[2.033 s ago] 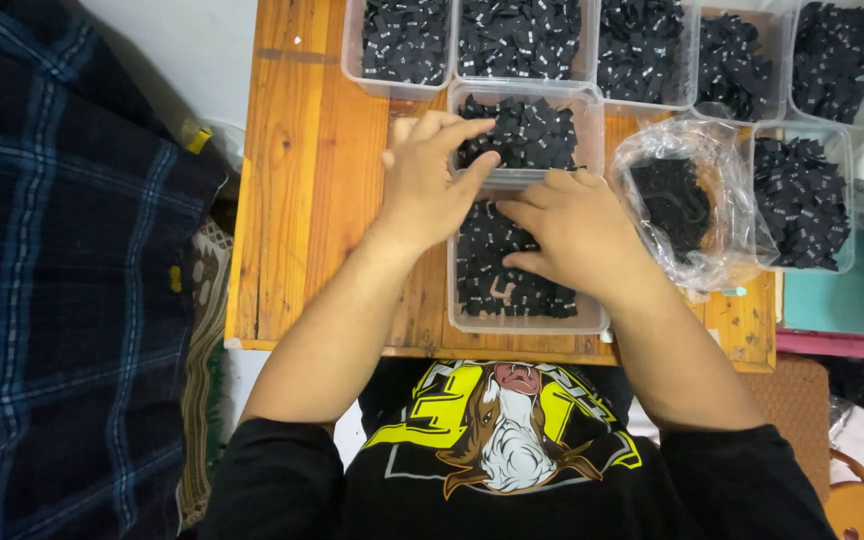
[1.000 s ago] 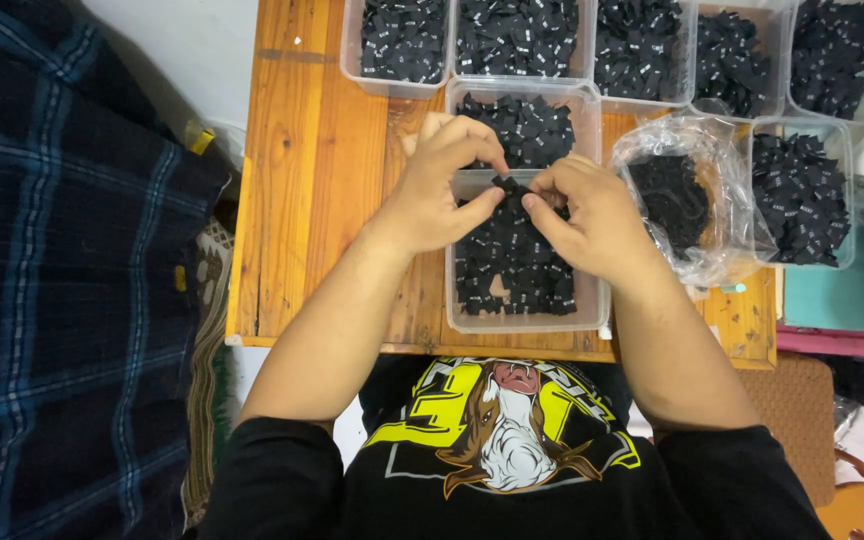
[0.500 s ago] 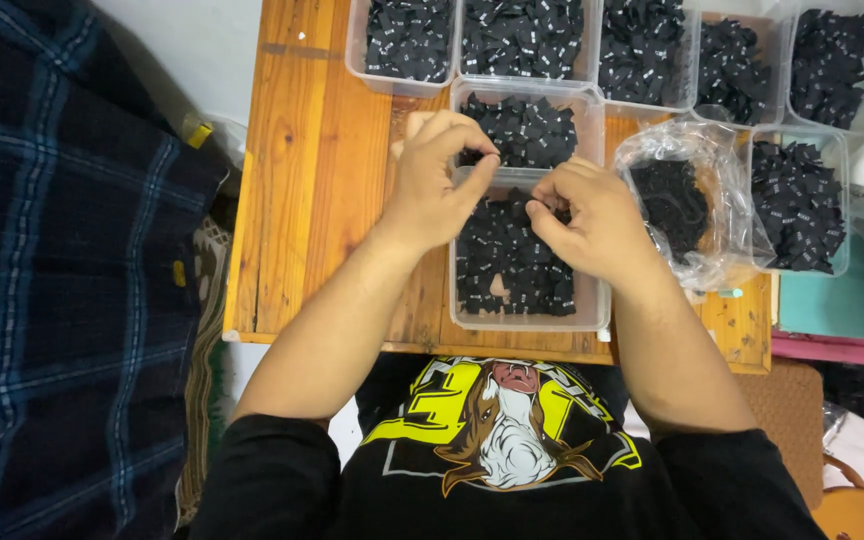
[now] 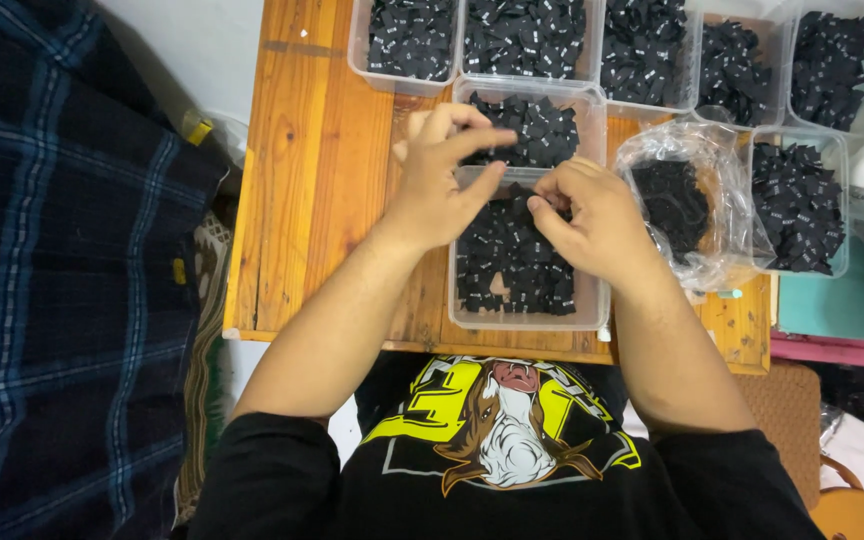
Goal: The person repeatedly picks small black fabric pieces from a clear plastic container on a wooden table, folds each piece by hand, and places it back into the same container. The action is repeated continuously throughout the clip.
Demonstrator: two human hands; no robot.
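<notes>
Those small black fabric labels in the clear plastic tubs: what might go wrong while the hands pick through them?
The near clear plastic tub sits close to the wooden table's front edge; a nudge could tip it. Small black fabric labels pinched between the left hand and right hand might drop into the neighbouring tub.

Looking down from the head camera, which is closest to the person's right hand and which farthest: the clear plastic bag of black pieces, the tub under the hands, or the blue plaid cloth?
From the right hand:
1. Tub under the hands, directly beneath it.
2. Clear plastic bag, just to its right.
3. Blue plaid cloth, far left, off the wooden table.
</notes>
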